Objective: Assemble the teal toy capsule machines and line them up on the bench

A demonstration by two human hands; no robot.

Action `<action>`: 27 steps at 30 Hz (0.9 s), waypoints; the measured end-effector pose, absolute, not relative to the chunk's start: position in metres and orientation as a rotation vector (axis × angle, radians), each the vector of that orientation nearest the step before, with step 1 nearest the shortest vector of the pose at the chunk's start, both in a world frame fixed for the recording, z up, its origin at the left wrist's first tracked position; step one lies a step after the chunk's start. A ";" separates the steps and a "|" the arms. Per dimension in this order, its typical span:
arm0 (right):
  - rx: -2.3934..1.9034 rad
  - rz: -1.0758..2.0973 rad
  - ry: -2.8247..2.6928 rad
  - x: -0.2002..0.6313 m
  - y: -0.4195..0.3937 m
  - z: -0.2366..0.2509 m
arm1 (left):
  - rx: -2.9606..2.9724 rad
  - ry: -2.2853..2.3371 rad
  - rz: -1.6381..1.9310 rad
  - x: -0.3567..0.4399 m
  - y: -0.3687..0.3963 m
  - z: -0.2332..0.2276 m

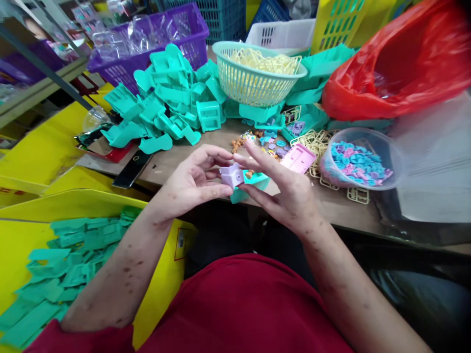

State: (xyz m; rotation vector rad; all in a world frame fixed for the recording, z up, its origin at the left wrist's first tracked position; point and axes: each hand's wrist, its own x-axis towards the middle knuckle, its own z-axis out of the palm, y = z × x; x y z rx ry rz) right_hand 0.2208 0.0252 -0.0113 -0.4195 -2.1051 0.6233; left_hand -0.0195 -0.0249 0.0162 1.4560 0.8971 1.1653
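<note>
Left hand [191, 184] pinches a lilac piece [231, 175] against the teal part [253, 184] the right hand [290, 196] cradles. Looks like mid-fit; next it probably needs lining up and a firm press.

Both hands, left [191, 182] and right [285, 193], around a lilac piece [231, 175] on a teal part [257, 182].

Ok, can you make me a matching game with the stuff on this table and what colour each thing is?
Things:
1. round basket
2. big plastic bag
3. crate at the back left
4. small part between the left hand and right hand

Colours:
A. red
B. lilac
C. pale green
D. purple

Pairs: 1-C, 2-A, 3-D, 4-B
</note>
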 end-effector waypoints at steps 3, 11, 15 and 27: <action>-0.551 0.599 -2.070 0.221 0.027 -0.005 | 1.636 0.961 1.105 -0.034 -0.014 0.033; -1.187 0.383 -2.031 0.197 0.013 -0.057 | 2.166 1.114 0.745 -0.069 0.032 0.043; -1.093 0.500 -2.127 0.199 0.018 -0.070 | 2.287 1.038 0.498 -0.064 0.051 0.042; -0.958 0.514 -2.232 0.206 0.031 -0.074 | 2.446 0.742 0.378 -0.038 0.064 0.013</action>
